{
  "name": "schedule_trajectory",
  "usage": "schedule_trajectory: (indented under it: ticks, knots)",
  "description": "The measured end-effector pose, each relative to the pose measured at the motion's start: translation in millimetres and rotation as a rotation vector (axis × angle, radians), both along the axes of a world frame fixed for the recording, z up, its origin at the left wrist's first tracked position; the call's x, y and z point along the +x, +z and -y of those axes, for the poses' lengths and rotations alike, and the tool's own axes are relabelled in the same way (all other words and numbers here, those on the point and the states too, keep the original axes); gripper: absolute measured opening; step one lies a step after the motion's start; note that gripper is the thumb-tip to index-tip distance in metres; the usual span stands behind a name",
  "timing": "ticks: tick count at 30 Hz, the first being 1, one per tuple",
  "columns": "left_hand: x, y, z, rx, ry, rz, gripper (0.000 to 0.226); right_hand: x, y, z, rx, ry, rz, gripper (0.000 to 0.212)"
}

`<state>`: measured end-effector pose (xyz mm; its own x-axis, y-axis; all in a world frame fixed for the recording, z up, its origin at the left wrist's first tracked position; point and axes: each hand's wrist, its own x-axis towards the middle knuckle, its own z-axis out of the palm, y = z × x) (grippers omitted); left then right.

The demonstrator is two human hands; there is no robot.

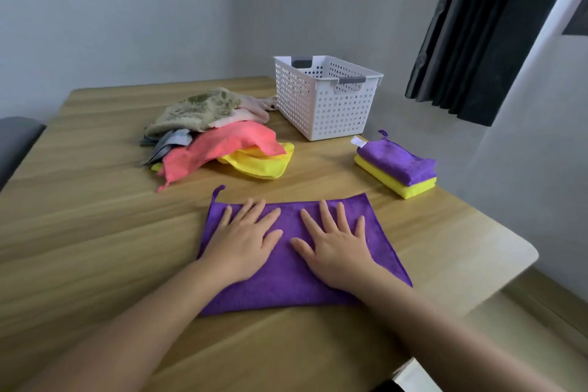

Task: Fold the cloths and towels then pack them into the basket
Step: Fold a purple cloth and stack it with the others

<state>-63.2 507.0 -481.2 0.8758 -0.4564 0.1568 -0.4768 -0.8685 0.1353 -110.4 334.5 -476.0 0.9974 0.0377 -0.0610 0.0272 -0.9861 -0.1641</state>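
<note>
left hand, right hand, flat, fingers spread

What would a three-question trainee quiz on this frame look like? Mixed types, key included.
1. True or false: the folded purple cloth lies under the folded yellow cloth.
2. The left hand and right hand press flat on which cloth? A pink, B yellow, C purple.
3. Fill in: the unfolded pile lies to the ___ of the white basket.
Key: 1 false, purple is on top. 2 C, the spread purple cloth. 3 left.
</note>
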Motion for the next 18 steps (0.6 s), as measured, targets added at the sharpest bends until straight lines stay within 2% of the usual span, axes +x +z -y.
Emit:
schedule_trajectory:
  ticks: [1, 2, 5, 8, 10, 12, 14, 15, 18]
  knots:
    - [0.8, -3.4, -5.2, 0.046, 0.034, -0.12, 0.058, -0.1, -5.7, 0.2, -0.045, -0.004, -0.026, 0.067]
    - [3.8, -6.4, -10.9, 0.089, 0.05, -0.149, 0.065, 1.1, -9.1, 1.9, -0.063, -0.006, -0.025, 0.069]
    - [3.5, -6.0, -19.2, 0.142, 0.062, -0.145, 0.083, 5.6, -10.5, 8.7, -0.072, 0.016, -0.001, 0.066]
    - [-9.2, -6.0, -13.1, 0.112, 0.146, -0.151, 0.065, 10.5, -8.6, 17.9, -0.055, 0.093, 0.011, 0.062]
    - [-25.7, -4.4, -5.0, 0.095, 0.242, -0.16, 0.064, 17.6, -3.8, 29.8, -0.038, 0.191, -0.004, 0.06]
    - [-49.6, 0.5, 0.9, 0.156, 0.293, -0.164, 0.067, 19.9, 3.3, 42.8, -0.093, 0.264, -0.012, 0.068]
    - [-71.3, 10.3, -0.2, 0.272, 0.297, -0.069, 0.066, 19.0, 9.5, 53.8, -0.194, 0.253, 0.063, 0.081]
    - [-79.7, 20.7, -4.0, 0.3, 0.3, 0.015, 0.062, 13.5, 11.7, 55.7, -0.213, 0.234, 0.113, 0.08]
    - [-85.4, 33.7, -18.0, 0.248, 0.267, 0.236, 0.053, -25.6, 12.2, 39.3, -0.049, 0.283, 0.145, 0.074]
